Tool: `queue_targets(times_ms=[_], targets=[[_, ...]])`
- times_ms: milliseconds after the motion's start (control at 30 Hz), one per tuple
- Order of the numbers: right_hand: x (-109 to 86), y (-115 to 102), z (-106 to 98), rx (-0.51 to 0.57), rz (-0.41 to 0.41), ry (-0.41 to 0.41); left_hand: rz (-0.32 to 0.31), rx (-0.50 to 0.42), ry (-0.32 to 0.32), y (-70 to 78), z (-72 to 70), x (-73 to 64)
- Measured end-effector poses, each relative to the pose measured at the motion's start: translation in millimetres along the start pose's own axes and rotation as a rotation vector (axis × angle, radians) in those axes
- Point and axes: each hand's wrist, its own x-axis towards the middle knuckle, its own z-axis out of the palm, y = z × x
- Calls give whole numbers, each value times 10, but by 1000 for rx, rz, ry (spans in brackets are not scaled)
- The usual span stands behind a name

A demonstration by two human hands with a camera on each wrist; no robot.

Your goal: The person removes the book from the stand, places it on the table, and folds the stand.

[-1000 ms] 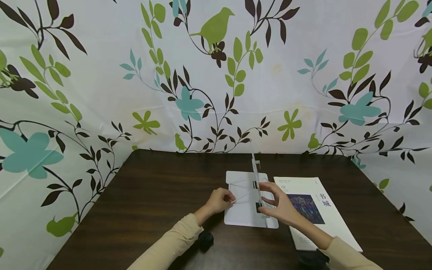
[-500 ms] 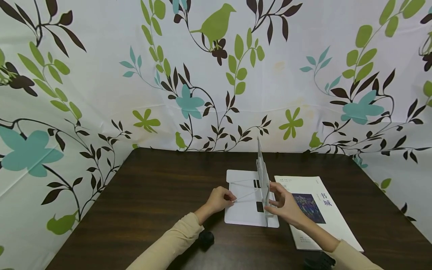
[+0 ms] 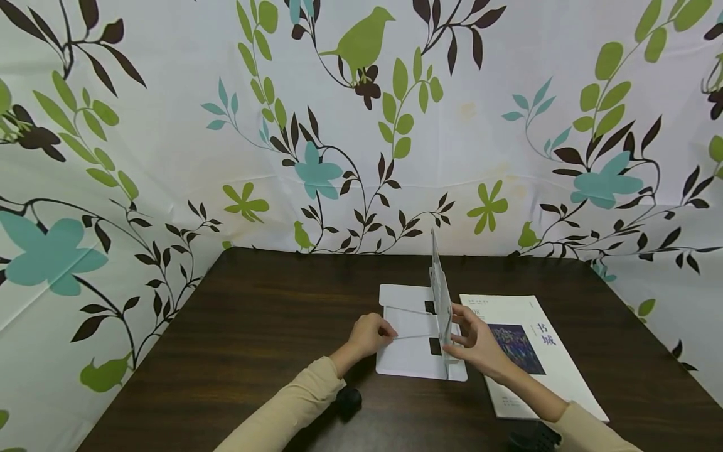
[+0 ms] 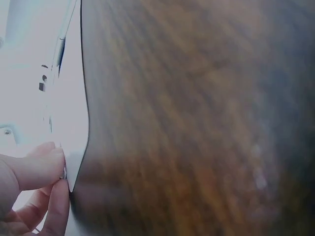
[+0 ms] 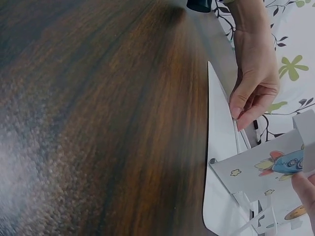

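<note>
A white folding book stand lies on the table, its flat base [image 3: 407, 364] down and its hinged panel [image 3: 441, 292] upright. In the right wrist view, a cartoon rocket is printed on the panel [image 5: 246, 169]. My left hand [image 3: 369, 334] pinches the end of a thin wire prop [image 3: 415, 337] near the base's left edge. The thumb and fingertips meet there in the left wrist view, where the left hand [image 4: 37, 182] hides most of the wire. My right hand [image 3: 479, 344] grips the panel's right side between thumb and fingers.
A white book [image 3: 556, 370] with a dark blue picture lies right of the stand, partly under my right forearm. The dark wooden table [image 3: 271, 314] ends at a patterned cloth [image 3: 361, 125] behind. A small black object [image 3: 348, 402] is by my left wrist.
The panel has swung to the right with my right hand, most of it between the first two frames. The wire has shifted slightly with my left hand, which stays near the left edge.
</note>
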Motion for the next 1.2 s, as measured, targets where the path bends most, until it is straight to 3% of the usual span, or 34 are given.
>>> queue_targets(times_ms=[133, 300, 500, 700, 833, 933, 1100, 1200], targets=[[0, 9, -2, 0, -3, -2, -16, -2, -3, 13, -7, -3], [1, 17, -8, 2, -7, -10, 19, -1, 0, -9, -8, -3], [10, 18, 9, -20, 3, 0, 60, -108, -70, -65, -84, -11], [39, -25, 74, -31, 35, 0, 96, -211, -133, -99, -264, -46], [66, -39, 106, -48, 44, -9, 130, -366, -114, 100, -524, -114], [96, -51, 136, -79, 64, -13, 121, -516, -130, 233, -685, -115], [147, -108, 211, -141, 135, -6, 9, -788, -195, 333, -804, -44], [170, -139, 257, -174, 172, -11, -66, -896, -231, 438, -857, -44]])
